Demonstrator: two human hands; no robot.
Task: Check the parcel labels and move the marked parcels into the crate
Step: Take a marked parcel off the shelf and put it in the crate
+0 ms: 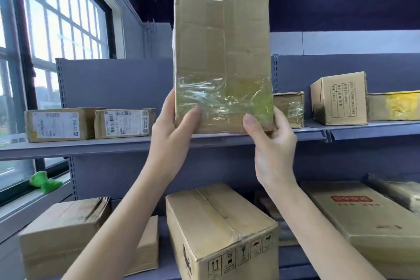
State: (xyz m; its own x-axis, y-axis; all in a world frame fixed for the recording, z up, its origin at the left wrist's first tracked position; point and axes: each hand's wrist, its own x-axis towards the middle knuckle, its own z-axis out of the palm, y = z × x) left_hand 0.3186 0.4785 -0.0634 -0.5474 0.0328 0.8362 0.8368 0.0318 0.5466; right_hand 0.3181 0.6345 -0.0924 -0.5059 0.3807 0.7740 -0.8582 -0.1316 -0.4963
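Lining grey shelves (127, 145) beside window (61, 22), perhaps labelled parcels (91, 123).

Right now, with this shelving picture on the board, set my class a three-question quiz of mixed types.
1. True or false: both hands, left and right, hold the tall parcel at its lower end.
2. Which shows a white shipping label? A) the held parcel's facing side B) the two boxes on the upper shelf's left
3. Fill in: the box with handling symbols sits on the ____ shelf.

Key: 1 true; 2 B; 3 lower.
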